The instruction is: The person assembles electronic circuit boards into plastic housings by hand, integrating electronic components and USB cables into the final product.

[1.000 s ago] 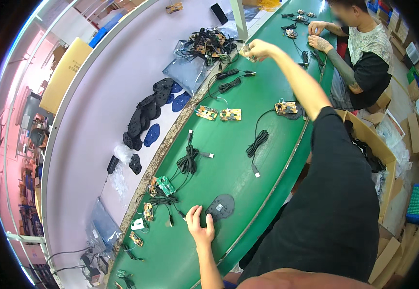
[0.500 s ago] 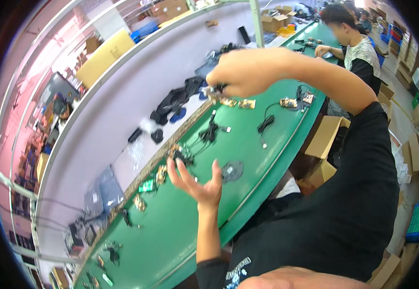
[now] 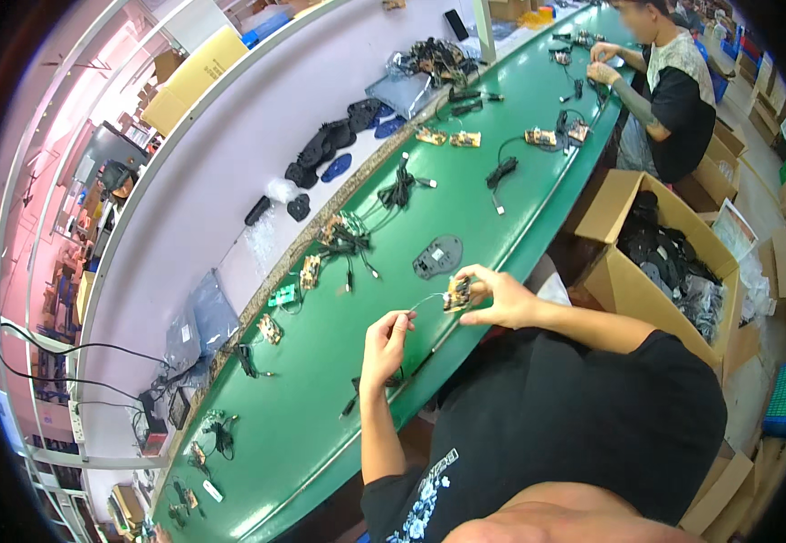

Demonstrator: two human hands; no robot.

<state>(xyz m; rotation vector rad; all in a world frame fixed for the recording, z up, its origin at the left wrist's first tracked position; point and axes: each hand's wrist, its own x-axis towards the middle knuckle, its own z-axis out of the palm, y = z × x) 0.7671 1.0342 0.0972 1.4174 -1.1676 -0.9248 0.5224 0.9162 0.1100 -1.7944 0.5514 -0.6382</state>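
Note:
Between the thumb and fingers of my right hand (image 3: 501, 300) is a small tan circuit board (image 3: 456, 295), held just over the near edge of the green bench. A thin wire (image 3: 425, 300) runs from the board to my left hand (image 3: 384, 348), whose thumb and forefinger pinch it. Below my left hand a black cable (image 3: 353, 398) shows in part, lying at the bench's edge. Just beyond my right hand lies a dark grey, rounded mouse shell (image 3: 437, 257), flat on the bench.
Several boards with bundled cables (image 3: 399, 188) lie along the green bench (image 3: 339, 353). Dark shells (image 3: 325, 149) and plastic bags (image 3: 214, 308) rest on the back ledge. A cardboard box (image 3: 606, 206) of black parts stands at right. A co-worker (image 3: 682, 100) sits farther along.
My right arm has come back from the far side of the bench, and that hand holds the board near me. My left hand, open before, has closed on the wire.

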